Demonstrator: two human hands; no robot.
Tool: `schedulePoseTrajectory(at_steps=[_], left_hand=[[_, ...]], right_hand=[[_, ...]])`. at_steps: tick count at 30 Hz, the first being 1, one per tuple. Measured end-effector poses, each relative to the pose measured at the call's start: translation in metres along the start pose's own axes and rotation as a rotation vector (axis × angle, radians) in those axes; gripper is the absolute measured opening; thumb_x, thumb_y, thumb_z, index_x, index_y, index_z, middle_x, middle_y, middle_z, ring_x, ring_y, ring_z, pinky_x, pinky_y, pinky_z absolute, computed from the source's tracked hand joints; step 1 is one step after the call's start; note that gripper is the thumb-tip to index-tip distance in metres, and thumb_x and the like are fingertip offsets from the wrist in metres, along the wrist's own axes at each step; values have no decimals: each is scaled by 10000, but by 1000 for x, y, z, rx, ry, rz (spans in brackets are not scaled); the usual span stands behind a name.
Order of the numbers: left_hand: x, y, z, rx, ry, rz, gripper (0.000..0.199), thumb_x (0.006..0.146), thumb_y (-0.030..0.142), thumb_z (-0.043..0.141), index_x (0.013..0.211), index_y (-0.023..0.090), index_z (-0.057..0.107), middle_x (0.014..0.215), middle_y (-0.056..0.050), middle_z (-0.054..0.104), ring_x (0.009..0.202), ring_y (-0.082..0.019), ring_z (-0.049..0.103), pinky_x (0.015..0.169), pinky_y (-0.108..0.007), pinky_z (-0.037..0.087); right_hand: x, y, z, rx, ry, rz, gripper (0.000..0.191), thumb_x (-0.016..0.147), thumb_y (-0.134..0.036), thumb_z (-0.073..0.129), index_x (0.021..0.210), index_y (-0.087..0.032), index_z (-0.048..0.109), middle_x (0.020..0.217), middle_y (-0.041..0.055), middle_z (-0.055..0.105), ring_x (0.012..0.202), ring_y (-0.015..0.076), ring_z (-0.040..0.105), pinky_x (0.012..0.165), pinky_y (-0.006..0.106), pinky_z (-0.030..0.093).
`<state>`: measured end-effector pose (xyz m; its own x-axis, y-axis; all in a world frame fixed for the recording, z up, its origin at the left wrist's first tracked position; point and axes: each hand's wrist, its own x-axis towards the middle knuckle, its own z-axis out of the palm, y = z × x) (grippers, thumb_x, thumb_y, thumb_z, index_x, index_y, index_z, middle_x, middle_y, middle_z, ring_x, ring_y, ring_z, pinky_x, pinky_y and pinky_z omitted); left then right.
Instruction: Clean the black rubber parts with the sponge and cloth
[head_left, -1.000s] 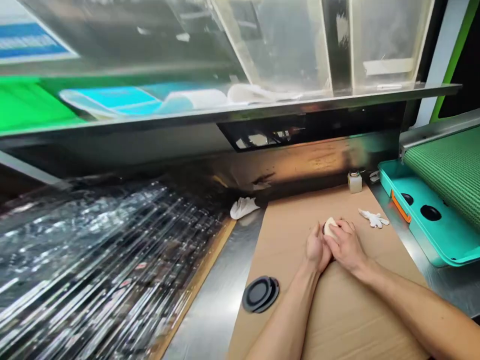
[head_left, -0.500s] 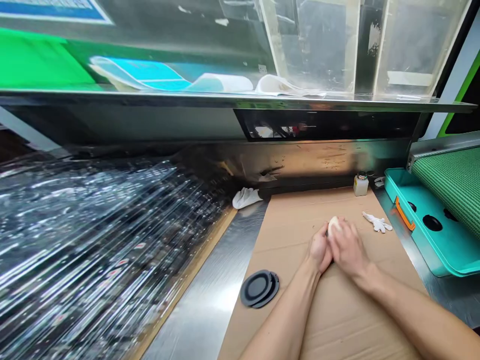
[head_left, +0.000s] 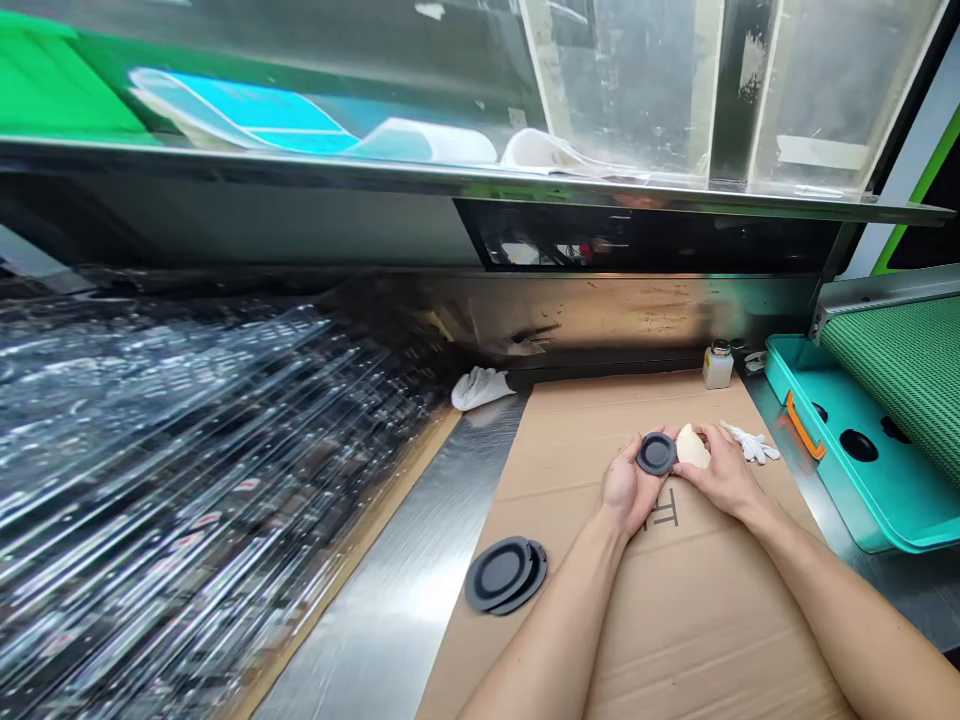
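Observation:
My left hand holds a small round dark grey disc with a raised ring, its face turned up towards me. Close beside it, my right hand grips a cream-coloured cloth or pad between thumb and fingers. Both hands are above a brown cardboard sheet. Left of my left forearm lie two larger dark grey discs, one partly over the other.
A white glove lies right of my hands, another glove at the back left. Behind stands a small bottle. At right, a teal tray holds black discs beside a green conveyor belt. Plastic-wrapped stock fills the left.
My hands were pressed together over the disc. Now they have parted slightly, my right hand drawing the pad to the right, and the disc's face shows in my left hand.

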<state>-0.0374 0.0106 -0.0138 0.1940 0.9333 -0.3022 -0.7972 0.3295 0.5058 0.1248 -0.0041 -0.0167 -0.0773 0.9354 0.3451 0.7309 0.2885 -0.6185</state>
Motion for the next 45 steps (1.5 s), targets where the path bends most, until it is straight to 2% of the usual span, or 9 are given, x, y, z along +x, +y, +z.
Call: schedulePoseTrajectory(at_steps=[3,6,9,14,24,31,38,42,45], left_hand=[[0,-2,1,9,21,30,282,1018,264,425,1113,93,628,1113,-178,722,960,-229,722,858,-365,586],[-2,-1,1,10,16,61,237,1008,245,442,1060,115,633,967,-119,717,821,-193,710,794,-353,595],[-7,2,2,3,12,58,216,1010,261,436,1060,144,611,901,-81,698,779,-185,691,813,-425,604],[-10,7,6,7,-10,43,191,1002,298,441,1109,191,557,935,-48,691,808,-201,700,841,-505,592],[-8,0,2,86,13,107,161,925,229,495,1050,174,580,968,-100,722,786,-211,680,765,-416,575],[-6,-6,2,83,-137,71,170,930,246,557,939,139,689,916,-77,710,832,-187,676,869,-359,556],[-9,-10,0,144,-124,-16,294,993,336,490,1049,144,706,1038,-140,726,974,-259,701,934,-445,551],[-8,-9,-1,168,-90,23,290,1003,288,473,1022,131,716,1028,-131,728,1016,-258,697,954,-456,553],[-7,-10,-1,151,-88,-32,310,1009,295,463,1024,122,720,1047,-139,734,1058,-263,690,985,-445,544]], right_hand=[[2,-5,-10,8,-94,24,273,827,-438,700,932,-204,606,871,14,661,799,201,606,693,306,453],[3,-14,-19,9,-70,12,309,924,-506,575,811,-219,559,742,-13,603,691,174,549,621,282,386],[1,-23,-24,15,-32,-34,324,985,-524,477,966,-224,597,853,21,641,792,199,586,693,300,409],[-4,-32,-31,56,-241,-45,440,1040,-493,332,1372,-244,480,989,58,677,885,224,643,764,327,447],[1,-18,-35,78,-446,15,340,961,-530,476,1081,-234,590,917,4,667,805,193,600,718,296,417],[2,-24,-29,171,-189,-52,315,930,-450,579,1163,-254,661,904,-2,703,825,179,629,769,294,448],[0,-23,-21,223,-326,-98,207,896,-370,619,951,-216,745,963,22,759,892,186,682,813,286,478],[1,-24,-22,146,-148,-51,234,920,-358,586,1047,-237,742,1027,32,768,939,201,697,855,311,483],[1,-25,-20,180,-219,-90,212,914,-347,594,1014,-238,746,1018,26,769,938,197,700,845,292,487]])
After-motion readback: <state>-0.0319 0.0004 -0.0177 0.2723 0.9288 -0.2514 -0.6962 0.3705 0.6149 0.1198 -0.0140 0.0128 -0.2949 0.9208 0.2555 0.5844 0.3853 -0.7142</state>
